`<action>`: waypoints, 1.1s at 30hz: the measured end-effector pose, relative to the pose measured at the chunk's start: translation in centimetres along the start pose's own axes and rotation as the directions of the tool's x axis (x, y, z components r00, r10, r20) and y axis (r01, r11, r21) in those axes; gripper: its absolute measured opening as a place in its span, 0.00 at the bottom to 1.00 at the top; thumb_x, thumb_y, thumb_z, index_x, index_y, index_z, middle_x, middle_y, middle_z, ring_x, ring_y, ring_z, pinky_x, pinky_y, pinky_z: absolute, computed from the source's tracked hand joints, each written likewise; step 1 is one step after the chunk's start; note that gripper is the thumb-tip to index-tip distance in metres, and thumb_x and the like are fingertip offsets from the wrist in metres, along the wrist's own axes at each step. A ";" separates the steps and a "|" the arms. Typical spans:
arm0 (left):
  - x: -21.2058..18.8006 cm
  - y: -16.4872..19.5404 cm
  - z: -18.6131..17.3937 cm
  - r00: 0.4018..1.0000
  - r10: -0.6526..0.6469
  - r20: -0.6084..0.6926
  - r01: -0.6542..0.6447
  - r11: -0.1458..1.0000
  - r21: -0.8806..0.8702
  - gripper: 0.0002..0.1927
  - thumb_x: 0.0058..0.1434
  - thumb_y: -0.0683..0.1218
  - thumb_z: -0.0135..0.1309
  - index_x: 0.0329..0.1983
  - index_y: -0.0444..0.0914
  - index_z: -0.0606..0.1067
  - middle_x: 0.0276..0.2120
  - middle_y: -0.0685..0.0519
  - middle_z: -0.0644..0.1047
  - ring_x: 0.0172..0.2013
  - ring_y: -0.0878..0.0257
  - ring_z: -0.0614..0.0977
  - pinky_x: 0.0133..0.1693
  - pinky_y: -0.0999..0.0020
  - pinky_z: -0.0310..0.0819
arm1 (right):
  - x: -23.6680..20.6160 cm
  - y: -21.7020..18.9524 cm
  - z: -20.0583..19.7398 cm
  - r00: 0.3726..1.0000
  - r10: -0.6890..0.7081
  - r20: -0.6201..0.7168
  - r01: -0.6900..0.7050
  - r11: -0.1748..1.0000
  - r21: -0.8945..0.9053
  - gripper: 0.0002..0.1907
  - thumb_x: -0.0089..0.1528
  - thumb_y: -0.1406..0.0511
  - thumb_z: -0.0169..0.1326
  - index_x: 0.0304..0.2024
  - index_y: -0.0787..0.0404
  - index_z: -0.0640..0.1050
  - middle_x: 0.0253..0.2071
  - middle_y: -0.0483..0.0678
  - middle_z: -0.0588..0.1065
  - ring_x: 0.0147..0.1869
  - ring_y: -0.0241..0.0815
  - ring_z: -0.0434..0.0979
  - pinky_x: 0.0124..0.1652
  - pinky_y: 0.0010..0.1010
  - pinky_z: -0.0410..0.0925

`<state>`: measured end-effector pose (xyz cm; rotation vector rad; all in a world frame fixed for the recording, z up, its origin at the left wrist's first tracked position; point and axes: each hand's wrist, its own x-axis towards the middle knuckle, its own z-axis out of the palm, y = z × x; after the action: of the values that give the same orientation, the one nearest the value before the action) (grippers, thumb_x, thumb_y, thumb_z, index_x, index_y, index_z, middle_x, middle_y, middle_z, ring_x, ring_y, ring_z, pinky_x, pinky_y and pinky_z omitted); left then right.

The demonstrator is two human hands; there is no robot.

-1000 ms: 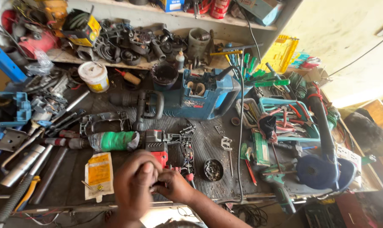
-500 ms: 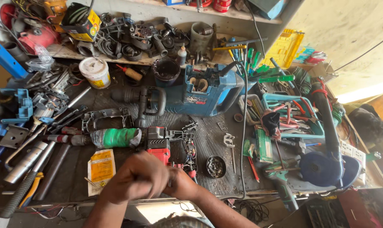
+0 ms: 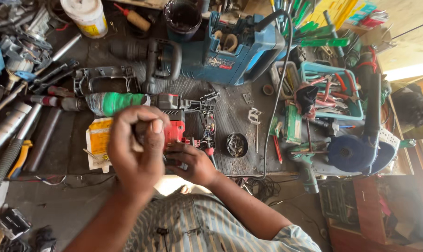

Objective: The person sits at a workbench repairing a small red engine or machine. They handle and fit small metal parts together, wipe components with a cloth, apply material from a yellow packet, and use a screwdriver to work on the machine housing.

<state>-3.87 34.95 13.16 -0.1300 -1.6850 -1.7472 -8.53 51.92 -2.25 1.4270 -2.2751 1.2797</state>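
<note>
Opened red power tool [image 3: 176, 122], casing off, wiring bare, at the near edge of a cluttered workbench [image 3: 230, 107]. Likely heavy and rigid, its exposed wires fragile; best gripped by the solid green-taped barrel [image 3: 118, 102]. Left hand [image 3: 136, 149] curled before the body, contents hidden; right hand [image 3: 192, 163] closed on a small dark part beside it. Blue rotary hammer [image 3: 225, 58] behind.

Single head-worn view, looking steeply down from above onto a cluttered workbench [image 3: 248, 112], close over its near edge; blue power tool [image 3: 230, 58] toward the far side, striped shirt [image 3: 206, 228] at frame bottom.
</note>
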 end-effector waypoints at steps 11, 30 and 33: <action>1.3 -2.1 -2.1 0.917 -0.023 0.398 0.242 0.824 -0.511 0.17 0.74 0.47 0.49 0.27 0.38 0.67 0.26 0.49 0.74 0.25 0.64 0.74 0.30 0.67 0.67 | 0.5 0.8 -1.1 0.979 0.125 0.162 -0.154 0.971 0.185 0.13 0.59 0.69 0.65 0.47 0.61 0.83 0.54 0.53 0.78 0.58 0.52 0.80 0.57 0.38 0.73; 5.0 -1.1 -2.2 0.618 0.161 0.769 0.289 0.863 -0.414 0.19 0.72 0.50 0.46 0.25 0.37 0.69 0.18 0.54 0.69 0.19 0.65 0.71 0.26 0.71 0.65 | -0.3 2.7 -0.5 0.956 0.207 0.210 -0.235 0.965 0.115 0.20 0.49 0.68 0.70 0.44 0.61 0.82 0.48 0.53 0.79 0.53 0.51 0.81 0.52 0.39 0.73; 3.5 -2.4 -2.2 0.854 -0.098 0.511 0.248 0.941 -0.232 0.18 0.73 0.49 0.41 0.28 0.36 0.71 0.21 0.52 0.71 0.18 0.63 0.70 0.25 0.71 0.63 | -0.5 2.6 -0.4 0.909 0.329 0.256 -0.379 0.907 0.182 0.13 0.59 0.67 0.69 0.46 0.57 0.84 0.46 0.48 0.81 0.52 0.46 0.84 0.54 0.35 0.76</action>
<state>-6.92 31.31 12.63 -0.6255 -1.8147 -2.2366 -10.50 53.00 -3.78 1.3159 -2.7124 1.6048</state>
